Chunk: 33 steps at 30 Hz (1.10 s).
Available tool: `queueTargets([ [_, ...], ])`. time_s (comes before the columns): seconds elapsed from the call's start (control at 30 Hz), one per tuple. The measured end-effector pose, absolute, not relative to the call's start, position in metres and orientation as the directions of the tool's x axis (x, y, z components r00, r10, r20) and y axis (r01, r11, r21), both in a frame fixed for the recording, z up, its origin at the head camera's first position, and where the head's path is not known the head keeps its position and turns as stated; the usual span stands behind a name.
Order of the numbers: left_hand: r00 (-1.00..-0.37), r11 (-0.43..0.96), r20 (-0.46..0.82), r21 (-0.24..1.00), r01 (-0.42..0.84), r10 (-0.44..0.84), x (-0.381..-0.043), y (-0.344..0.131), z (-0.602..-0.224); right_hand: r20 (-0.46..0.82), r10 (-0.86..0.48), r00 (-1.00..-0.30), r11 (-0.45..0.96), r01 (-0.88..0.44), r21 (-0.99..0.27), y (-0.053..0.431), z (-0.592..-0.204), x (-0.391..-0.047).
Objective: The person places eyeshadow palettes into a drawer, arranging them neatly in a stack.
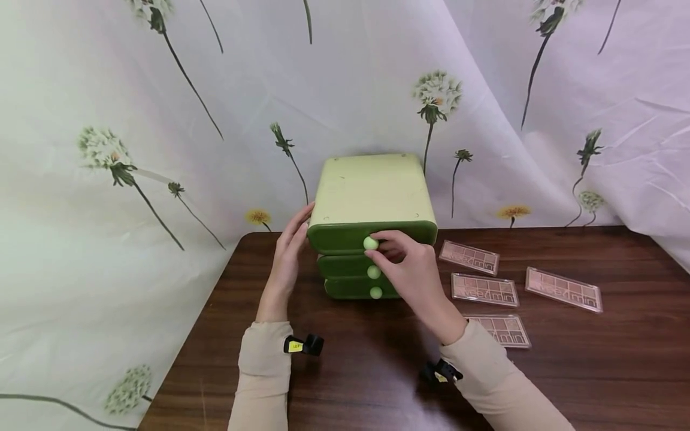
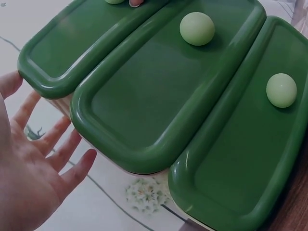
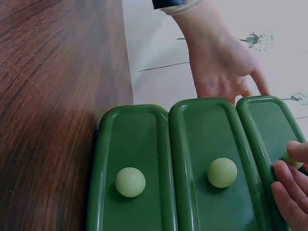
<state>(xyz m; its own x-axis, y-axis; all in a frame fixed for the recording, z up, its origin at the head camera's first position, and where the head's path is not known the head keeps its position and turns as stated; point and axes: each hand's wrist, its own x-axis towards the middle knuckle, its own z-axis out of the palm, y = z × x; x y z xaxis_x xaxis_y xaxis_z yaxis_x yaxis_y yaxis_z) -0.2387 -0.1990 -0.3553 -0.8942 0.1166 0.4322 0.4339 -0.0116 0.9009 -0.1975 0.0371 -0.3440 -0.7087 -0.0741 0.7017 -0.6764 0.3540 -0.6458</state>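
Note:
A small drawer cabinet with a pale yellow-green top and three dark green drawer fronts stands on the table. Each front carries a round light green knob. My right hand pinches the top knob between thumb and fingers. Along the cabinet's left side, my left hand rests with its fingers extended and spread, touching near the top drawer's edge. The middle knob and the bottom knob are untouched. Whether the top drawer is slightly pulled out, I cannot tell.
Several flat eyeshadow palettes lie right of the cabinet: one at the back, one in the middle, one far right and one partly behind the right forearm. A flower-printed cloth hangs behind the dark wooden table.

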Motion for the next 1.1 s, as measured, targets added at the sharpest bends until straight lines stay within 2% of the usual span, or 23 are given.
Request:
queueTargets([
  [0.23, -0.901, 0.018, 0.415, 0.907, 0.42, 0.125, -0.238, -0.199, -0.355, 0.685, -0.092, -0.722, 0.377, -0.662, -0.647, 0.04, -0.344, -0.188],
  [0.67, -0.899, -0.009, 0.415, 0.908, 0.418, 0.139, -0.238, -0.2, -0.354, 0.716, -0.143, -0.683, 0.377, -0.707, -0.598, 0.043, -0.343, -0.165],
  [0.87, -0.903, -0.057, 0.405, 0.914, 0.401, 0.146, -0.238, -0.199, -0.355, 0.743, -0.175, -0.646, 0.378, -0.741, -0.555, 0.044, -0.343, -0.154],
  [1.1, -0.903, -0.046, 0.404, 0.914, 0.402, 0.147, -0.238, -0.2, -0.354, 0.782, -0.202, -0.589, 0.365, -0.786, -0.498, 0.046, -0.343, -0.145],
])
